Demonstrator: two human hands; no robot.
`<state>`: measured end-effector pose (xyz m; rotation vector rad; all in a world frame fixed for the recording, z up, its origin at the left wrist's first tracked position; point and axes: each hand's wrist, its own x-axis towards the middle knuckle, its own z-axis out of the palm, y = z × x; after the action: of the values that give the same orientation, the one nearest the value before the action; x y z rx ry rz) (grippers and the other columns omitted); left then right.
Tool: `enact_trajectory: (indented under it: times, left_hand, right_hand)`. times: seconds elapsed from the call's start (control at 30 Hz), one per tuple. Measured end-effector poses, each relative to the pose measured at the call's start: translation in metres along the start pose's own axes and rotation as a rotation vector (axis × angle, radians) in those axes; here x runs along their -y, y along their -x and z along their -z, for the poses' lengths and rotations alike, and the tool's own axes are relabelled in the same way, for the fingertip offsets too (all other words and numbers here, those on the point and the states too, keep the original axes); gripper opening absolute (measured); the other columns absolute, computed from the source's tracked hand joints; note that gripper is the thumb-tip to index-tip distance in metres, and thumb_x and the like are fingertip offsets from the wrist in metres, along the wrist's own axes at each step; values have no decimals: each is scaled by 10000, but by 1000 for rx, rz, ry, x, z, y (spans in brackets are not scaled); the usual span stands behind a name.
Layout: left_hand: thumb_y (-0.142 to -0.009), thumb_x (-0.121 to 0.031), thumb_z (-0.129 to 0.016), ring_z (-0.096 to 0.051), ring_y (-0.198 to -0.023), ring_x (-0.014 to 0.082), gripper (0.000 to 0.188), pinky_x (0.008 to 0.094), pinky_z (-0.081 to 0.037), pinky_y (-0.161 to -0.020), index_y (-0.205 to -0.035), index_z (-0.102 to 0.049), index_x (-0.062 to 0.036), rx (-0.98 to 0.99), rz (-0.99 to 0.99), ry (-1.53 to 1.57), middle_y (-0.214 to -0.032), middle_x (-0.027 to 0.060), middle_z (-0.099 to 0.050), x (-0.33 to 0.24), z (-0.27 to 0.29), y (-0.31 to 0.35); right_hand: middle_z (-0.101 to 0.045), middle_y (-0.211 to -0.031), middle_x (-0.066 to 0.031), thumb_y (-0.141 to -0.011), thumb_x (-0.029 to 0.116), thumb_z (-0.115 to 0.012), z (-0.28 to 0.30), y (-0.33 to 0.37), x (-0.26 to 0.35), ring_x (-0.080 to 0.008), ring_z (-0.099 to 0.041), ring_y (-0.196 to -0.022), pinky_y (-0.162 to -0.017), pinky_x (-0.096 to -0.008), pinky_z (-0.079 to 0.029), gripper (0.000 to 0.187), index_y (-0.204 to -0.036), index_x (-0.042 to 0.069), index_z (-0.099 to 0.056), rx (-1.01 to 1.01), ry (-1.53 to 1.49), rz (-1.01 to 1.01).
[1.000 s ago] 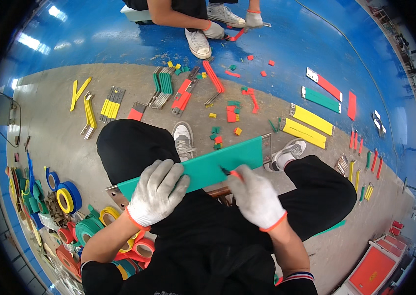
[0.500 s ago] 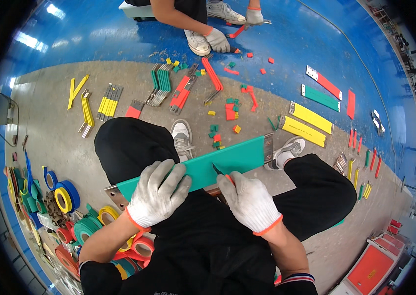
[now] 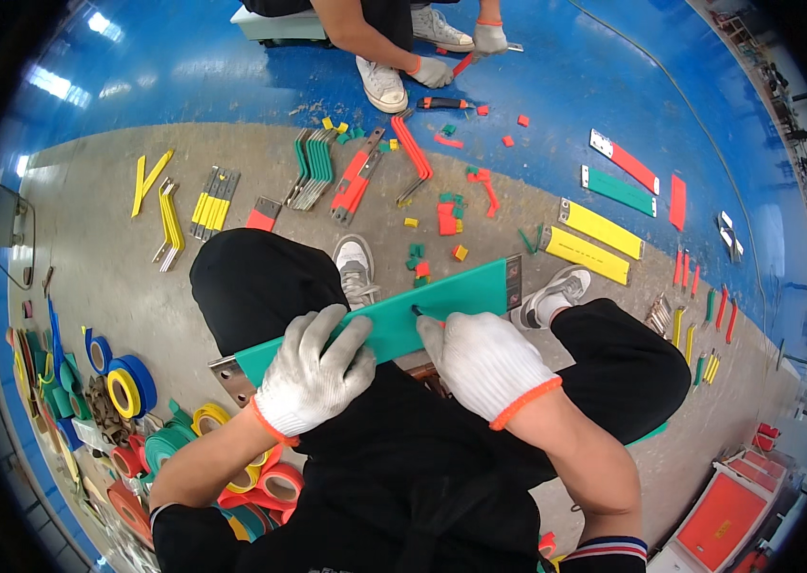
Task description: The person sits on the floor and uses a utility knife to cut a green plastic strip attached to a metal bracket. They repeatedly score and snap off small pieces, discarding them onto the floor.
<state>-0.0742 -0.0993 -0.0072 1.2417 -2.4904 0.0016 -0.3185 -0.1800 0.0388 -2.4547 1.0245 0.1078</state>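
Observation:
A long flat metal bar in a green sleeve (image 3: 441, 301) lies across my lap, its bare metal ends showing at both sides. My left hand (image 3: 313, 372), in a white glove with an orange cuff, presses flat on the left part of the bar. My right hand (image 3: 484, 363), gloved the same way, grips a small dark-tipped tool (image 3: 417, 310) whose point touches the green sleeve near the middle. I sit on the floor with knees bent in black trousers.
Rolls of coloured sleeve tape (image 3: 126, 387) pile at my left. Green, red and yellow sleeved bars (image 3: 599, 234) and small offcuts (image 3: 446, 215) lie on the concrete ahead. Another person's gloved hands (image 3: 437, 69) work at the top. A red case (image 3: 723, 520) sits at lower right.
My right hand has slid left along the green bar with the tool. The left hand keeps pressing the bar in the same place.

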Motion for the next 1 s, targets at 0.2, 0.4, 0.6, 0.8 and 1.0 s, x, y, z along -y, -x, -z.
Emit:
enact_trajectory:
  times: [0.2,0.4,0.6,0.8,1.0]
  left_hand:
    - [-751,-67,-754,-616,-1172,392,459,505,-547,-916,-1182,-601,-98,-10,33,-29,-1340,211,-578,-5,0,-6]
    - [-742,-76,-752,-619,-1176,373,510,500,-548,-916,-1236,-625,-82,-40,55,-47,-1324,211,-589,-8,1,-9]
    - [-728,-75,-757,-616,-1164,368,503,496,-548,-923,-1216,-631,-67,-37,44,-33,-1306,198,-592,-7,3,-6]
    - [-726,-78,-761,-617,-1146,359,484,485,-552,-917,-1194,-638,-61,-60,30,-27,-1284,189,-594,-6,3,0]
    - [-712,-59,-766,-612,-1158,370,525,501,-547,-923,-1216,-619,-71,-66,54,-2,-1296,187,-584,-6,3,2]
  right_hand:
    - [-689,-794,-227,-1040,177,-521,-3,2,-8,-415,-700,-701,-596,-518,-554,243,-1075,-13,-668,42,-183,-41]
    - [-624,-820,-224,-1001,122,-634,-15,34,6,-392,-671,-680,-546,-478,-504,249,-1211,-7,-669,-80,-309,-47]
    - [-612,-846,-186,-986,124,-653,-34,26,12,-353,-660,-653,-535,-450,-506,242,-1195,6,-687,-186,-132,64]
    - [-586,-825,-161,-957,115,-685,-46,21,10,-328,-649,-652,-524,-436,-495,260,-1192,3,-686,-199,-135,79]
    - [-589,-763,-184,-999,195,-663,-41,18,14,-361,-647,-630,-521,-464,-491,201,-1075,9,-667,-201,-201,33]
